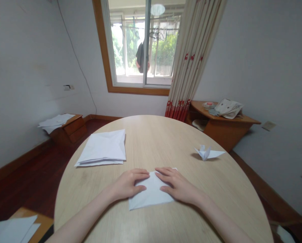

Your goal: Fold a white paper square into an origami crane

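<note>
A folded sheet of white paper point(151, 195) lies flat on the round wooden table point(156, 141), close to its front. On its upper left part rests my left hand point(132, 183), fingers stretched out and thumb apart. My right hand point(175, 185) lies over the right part of the same sheet, its fingers also extended and its thumb spread. Both palms face down and cover portions of the paper's side edges. Farther right on the table sits a folded paper crane point(206, 153). A stack of white paper sheets point(102, 146) is at the left.
Behind the table at the right, a wooden desk point(216, 130) carries a cloth bag point(228, 108). At the left wall stands a small cabinet point(72, 130) topped with papers point(56, 122). More white sheets point(13, 229) lie at the lower left. A curtain point(188, 60) hangs beside the window.
</note>
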`<state>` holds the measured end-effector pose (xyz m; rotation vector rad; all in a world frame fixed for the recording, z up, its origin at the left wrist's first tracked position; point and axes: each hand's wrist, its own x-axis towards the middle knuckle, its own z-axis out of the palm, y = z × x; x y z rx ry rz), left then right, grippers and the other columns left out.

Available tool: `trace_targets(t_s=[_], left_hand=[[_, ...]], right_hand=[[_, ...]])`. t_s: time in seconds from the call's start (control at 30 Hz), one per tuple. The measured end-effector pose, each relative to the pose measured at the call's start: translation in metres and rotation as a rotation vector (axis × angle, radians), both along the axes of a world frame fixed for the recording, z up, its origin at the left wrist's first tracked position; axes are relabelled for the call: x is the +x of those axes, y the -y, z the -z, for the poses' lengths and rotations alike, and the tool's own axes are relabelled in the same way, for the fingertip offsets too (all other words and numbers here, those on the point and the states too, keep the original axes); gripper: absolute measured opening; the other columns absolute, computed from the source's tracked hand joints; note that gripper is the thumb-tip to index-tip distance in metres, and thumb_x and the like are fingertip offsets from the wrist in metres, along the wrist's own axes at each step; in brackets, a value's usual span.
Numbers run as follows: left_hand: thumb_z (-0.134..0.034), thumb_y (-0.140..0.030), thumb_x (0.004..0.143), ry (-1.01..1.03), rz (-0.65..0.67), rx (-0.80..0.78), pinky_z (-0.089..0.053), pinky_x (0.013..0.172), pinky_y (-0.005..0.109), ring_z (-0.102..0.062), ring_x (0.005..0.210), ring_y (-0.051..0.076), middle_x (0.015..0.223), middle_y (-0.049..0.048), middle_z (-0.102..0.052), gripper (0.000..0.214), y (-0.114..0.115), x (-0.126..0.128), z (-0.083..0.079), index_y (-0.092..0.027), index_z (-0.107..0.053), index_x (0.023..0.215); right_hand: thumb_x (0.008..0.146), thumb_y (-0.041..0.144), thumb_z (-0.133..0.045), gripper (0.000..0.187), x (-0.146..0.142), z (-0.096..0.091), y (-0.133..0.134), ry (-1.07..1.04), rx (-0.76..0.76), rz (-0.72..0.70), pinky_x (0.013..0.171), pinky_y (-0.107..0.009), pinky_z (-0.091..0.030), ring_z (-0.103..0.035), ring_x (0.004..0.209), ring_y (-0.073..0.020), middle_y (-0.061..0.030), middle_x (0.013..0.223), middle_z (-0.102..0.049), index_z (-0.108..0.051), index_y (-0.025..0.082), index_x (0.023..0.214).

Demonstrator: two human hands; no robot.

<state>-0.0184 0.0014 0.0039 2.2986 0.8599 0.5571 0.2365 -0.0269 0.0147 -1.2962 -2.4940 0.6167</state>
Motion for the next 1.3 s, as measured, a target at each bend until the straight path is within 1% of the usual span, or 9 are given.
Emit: trace_targets(t_s=[0.17,0.23,0.33,0.4,0.57,0.73,0.87,1.13,1.3], left_hand=[[-0.056,-0.017,0.086,-0.043,0.027,0.115,-0.038,0.108,0.042,-0.049,0.127,0.022,0.131,0.0079,-0.059,0.042,-0.004,0.001,0.008,-0.021,-0.058,0.128],[-0.049,-0.016,0.090,-0.058,0.030,0.170,-0.037,0.110,0.041,-0.047,0.129,0.021,0.134,0.0086,-0.056,0.041,-0.005,0.002,0.013,-0.019,-0.056,0.130],[-0.039,-0.015,0.094,-0.104,-0.007,0.225,-0.036,0.111,0.040,-0.044,0.132,0.021,0.140,0.0101,-0.050,0.041,-0.005,0.005,0.023,-0.017,-0.053,0.132],[-0.038,-0.013,0.093,-0.155,-0.057,0.248,-0.035,0.111,0.042,-0.041,0.134,0.022,0.142,0.0121,-0.046,0.043,-0.003,0.008,0.030,-0.016,-0.050,0.134],[-0.036,-0.026,0.098,-0.274,-0.099,0.362,-0.028,0.114,0.045,-0.028,0.140,0.025,0.149,0.0179,-0.033,0.046,0.005,0.016,0.040,-0.009,-0.036,0.142],[-0.025,-0.038,0.102,-0.445,-0.122,0.459,-0.025,0.114,0.045,-0.019,0.142,0.025,0.153,0.0166,-0.025,0.053,0.010,0.020,0.038,-0.010,-0.028,0.146],[-0.022,-0.046,0.101,-0.534,-0.163,0.454,-0.023,0.114,0.047,-0.018,0.143,0.028,0.154,0.0127,-0.023,0.057,0.013,0.022,0.033,-0.013,-0.027,0.147],[-0.026,-0.045,0.100,-0.557,-0.176,0.388,-0.020,0.114,0.051,-0.015,0.143,0.030,0.155,0.0120,-0.019,0.058,0.016,0.024,0.025,-0.013,-0.025,0.148],[-0.025,-0.049,0.099,-0.538,-0.170,0.362,-0.019,0.113,0.054,-0.016,0.143,0.030,0.154,0.0125,-0.020,0.061,0.015,0.023,0.025,-0.012,-0.026,0.147]], right_hand=[[0.093,0.030,-0.047,0.049,-0.007,0.012,-0.003,0.041,0.021,0.036,0.113,-0.046,-0.028,-0.034,0.137,-0.0242,-0.0106,0.148,-0.038,-0.044,0.018,0.140],[0.095,0.032,-0.042,0.049,-0.009,0.018,-0.004,0.049,0.041,0.040,0.115,-0.046,-0.026,-0.031,0.139,-0.0230,-0.0100,0.150,-0.034,-0.041,0.018,0.142],[0.098,0.034,-0.034,0.049,-0.012,0.025,-0.005,0.071,0.059,0.048,0.116,-0.047,-0.023,-0.025,0.141,-0.0213,-0.0088,0.152,-0.030,-0.035,0.018,0.145],[0.099,0.034,-0.030,0.050,-0.014,0.027,-0.005,0.084,0.077,0.055,0.116,-0.047,-0.022,-0.023,0.142,-0.0210,-0.0094,0.152,-0.028,-0.032,0.017,0.146],[0.100,0.033,-0.028,0.050,-0.016,0.030,-0.005,0.146,0.160,0.046,0.116,-0.049,-0.021,-0.020,0.142,-0.0219,-0.0087,0.153,-0.027,-0.028,0.018,0.148],[0.099,0.037,-0.027,0.053,-0.018,0.028,-0.004,0.264,0.167,0.061,0.116,-0.054,-0.016,-0.014,0.144,-0.0256,-0.0073,0.155,-0.021,-0.025,0.018,0.149],[0.098,0.043,-0.030,0.057,-0.019,0.024,-0.002,0.286,0.150,0.070,0.115,-0.058,-0.014,-0.011,0.144,-0.0297,-0.0058,0.155,-0.019,-0.022,0.021,0.150],[0.096,0.055,-0.028,0.060,-0.014,0.025,-0.004,0.276,0.091,0.110,0.113,-0.061,-0.009,-0.007,0.144,-0.0318,-0.0026,0.157,-0.017,-0.019,0.030,0.150],[0.093,0.063,-0.028,0.066,-0.013,0.018,-0.003,0.284,0.010,0.141,0.113,-0.061,-0.006,-0.002,0.144,-0.0333,-0.0036,0.158,-0.012,-0.019,0.030,0.150]])
